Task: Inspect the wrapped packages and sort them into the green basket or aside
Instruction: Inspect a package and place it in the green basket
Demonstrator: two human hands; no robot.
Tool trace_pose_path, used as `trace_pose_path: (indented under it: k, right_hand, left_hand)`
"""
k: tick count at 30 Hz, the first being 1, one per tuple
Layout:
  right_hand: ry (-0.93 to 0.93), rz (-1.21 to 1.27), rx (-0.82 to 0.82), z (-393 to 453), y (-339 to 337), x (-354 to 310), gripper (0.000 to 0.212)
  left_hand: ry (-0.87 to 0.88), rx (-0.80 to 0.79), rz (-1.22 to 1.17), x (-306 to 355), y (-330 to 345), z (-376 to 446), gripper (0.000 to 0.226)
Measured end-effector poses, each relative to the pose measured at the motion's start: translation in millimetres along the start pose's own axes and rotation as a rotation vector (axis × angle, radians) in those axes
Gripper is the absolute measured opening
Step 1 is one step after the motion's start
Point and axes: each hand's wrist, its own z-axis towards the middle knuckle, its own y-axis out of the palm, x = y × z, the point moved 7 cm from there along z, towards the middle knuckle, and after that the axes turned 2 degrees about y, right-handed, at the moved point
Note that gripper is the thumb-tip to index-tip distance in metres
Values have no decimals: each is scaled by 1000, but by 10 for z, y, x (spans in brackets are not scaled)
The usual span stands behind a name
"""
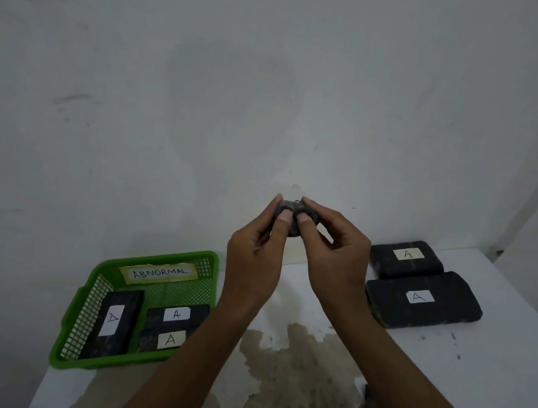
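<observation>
We see left hand (255, 257) and right hand (336, 258) raised above the table (493, 391), both pinching one small dark wrapped package (295, 214) end-on between thumbs and fingers; green basket (87, 303) tagged ABNORMAL holds three labelled packages, two more (421, 287) lie right
</observation>
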Motion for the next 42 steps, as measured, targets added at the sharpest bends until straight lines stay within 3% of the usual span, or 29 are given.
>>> trace_pose_path:
  k: [6,8,10,12,14,17,22,26,31,36,42]
  right_hand:
    - [-78,59,-28,-40,-29,11,22]
    - [55,159,49,-8,-55,81,19]
    - [315,274,138,43,-75,230,17]
    - [497,245,101,98,-62,348,25]
    - [558,129,18,140,-63,394,23]
    - [538,25,-67,130,-47,347,25]
    - [471,-26,-167,-17,82,282,40]
    - [512,-52,-110,-135,156,284,31]
    - [698,18,-27,-190,173,303,23]
    - [642,-35,30,-153,113,305,14]
    - [657,-61,-39,-198,126,353,12]
  left_hand:
    - [-298,35,-390,-116,-15,15,28]
    - [-366,34,-400,-167,-16,8,30]
    - [-384,6,-379,-222,-15,-23,37]
    - [-379,-52,-351,-259,-4,-64,46]
    - [-347,-125,-253,-281,16,-93,51]
    - [-330,-149,-135,-282,17,-94,45]
    - [-431,-42,-129,-210,-6,32,21]
    - [-513,114,-172,-256,34,-16,27]
    - [-531,160,-230,-350,41,-125,17]
    - [-499,170,-179,-370,28,-179,25]
    - [-536,171,-174,-476,-19,-202,20]
